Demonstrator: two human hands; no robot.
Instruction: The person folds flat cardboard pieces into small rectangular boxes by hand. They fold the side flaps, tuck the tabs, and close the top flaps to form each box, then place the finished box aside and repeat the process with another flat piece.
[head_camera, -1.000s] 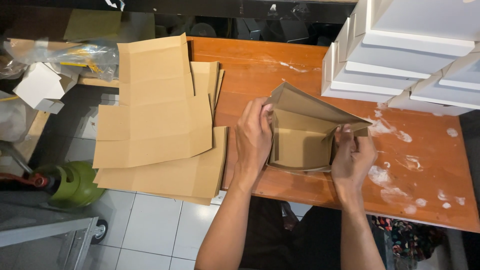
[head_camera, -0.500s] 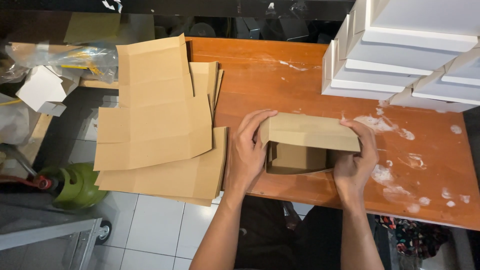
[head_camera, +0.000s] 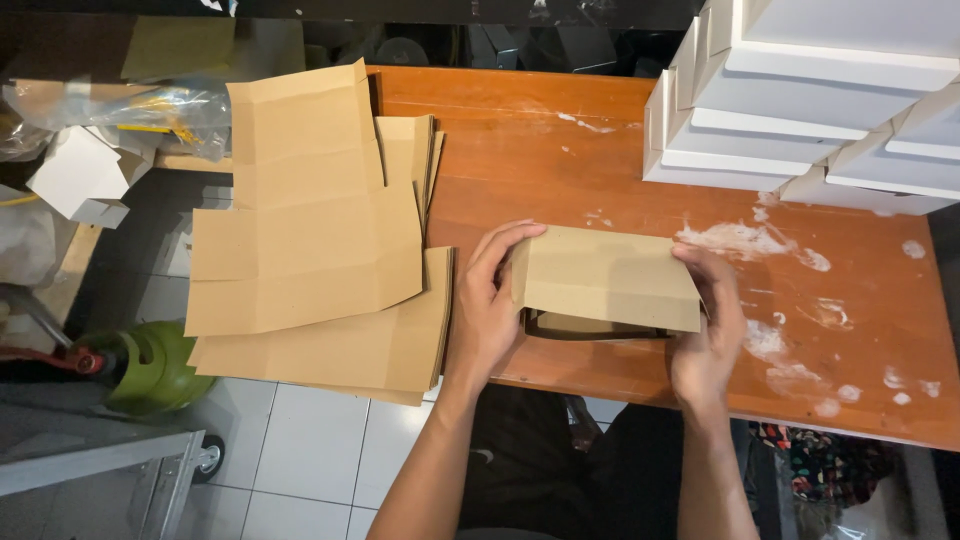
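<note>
A half-folded brown cardboard box sits near the front edge of the orange wooden table, its long axis running left to right between both hands. The left hand clasps its left end, fingers curled over the top flap; the right hand grips the right end likewise. Flat brown cardboard blanks lie stacked to the left, folded white boxes far right.

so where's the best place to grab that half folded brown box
Probably by its two short ends, as the left hand and right hand do now: the brown box lies long side across, and its top flap looks loose, so side pressure holds it shut.
</note>
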